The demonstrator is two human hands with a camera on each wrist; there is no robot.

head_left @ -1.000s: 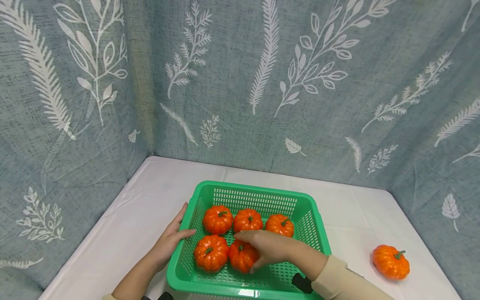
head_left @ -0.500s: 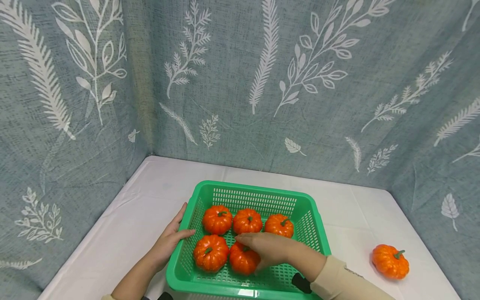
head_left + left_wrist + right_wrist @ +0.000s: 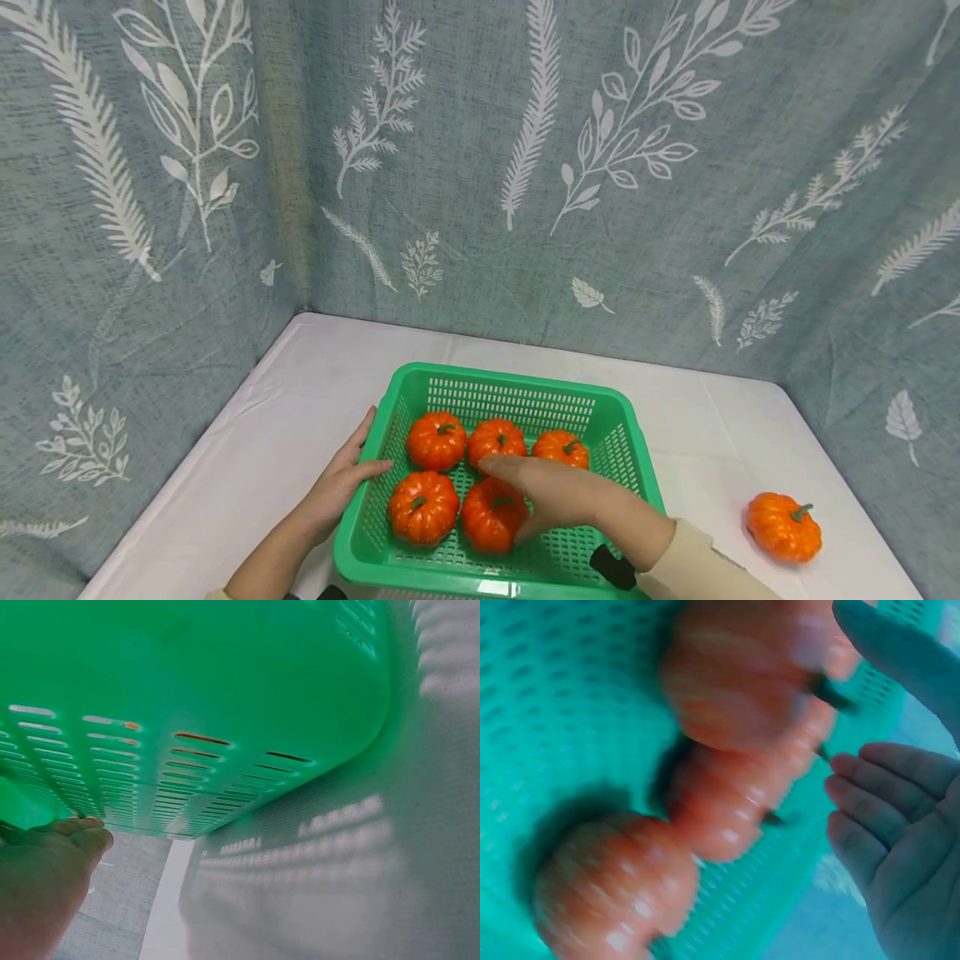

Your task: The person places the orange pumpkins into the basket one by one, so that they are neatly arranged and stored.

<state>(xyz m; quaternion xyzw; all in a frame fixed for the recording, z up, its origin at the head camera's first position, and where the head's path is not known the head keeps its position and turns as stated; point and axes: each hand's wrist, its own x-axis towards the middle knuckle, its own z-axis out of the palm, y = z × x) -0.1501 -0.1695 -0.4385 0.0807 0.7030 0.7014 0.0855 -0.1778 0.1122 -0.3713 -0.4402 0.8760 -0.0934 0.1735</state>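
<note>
A green plastic basket [image 3: 517, 377] with slotted walls holds several small orange pumpkins. My left hand [image 3: 333, 487] grips its left side, thumb over the rim and fingers along the outer wall. In the left wrist view that wall [image 3: 225, 682] fills much of the frame. Over the basket's front middle, my right hand [image 3: 551, 492] is spread beside the front pumpkin [image 3: 491, 523], whose stem shows. In the right wrist view its fingers [image 3: 889, 791] are straight and apart from the blurred pumpkins. Left of it sits another pumpkin [image 3: 423, 508].
Along the basket's back lie three pumpkins: a left one [image 3: 436, 440], a middle one [image 3: 496, 439] and a right one [image 3: 558, 447], partly covered by my right hand. One pumpkin [image 3: 783, 527] lies outside on the white tablecloth [image 3: 712, 433]. A patterned curtain [image 3: 465, 167] hangs behind.
My right hand has shifted slightly right and come away from the front pumpkin, uncovering its stem. That pumpkin sits a little further right. My left hand stays put.
</note>
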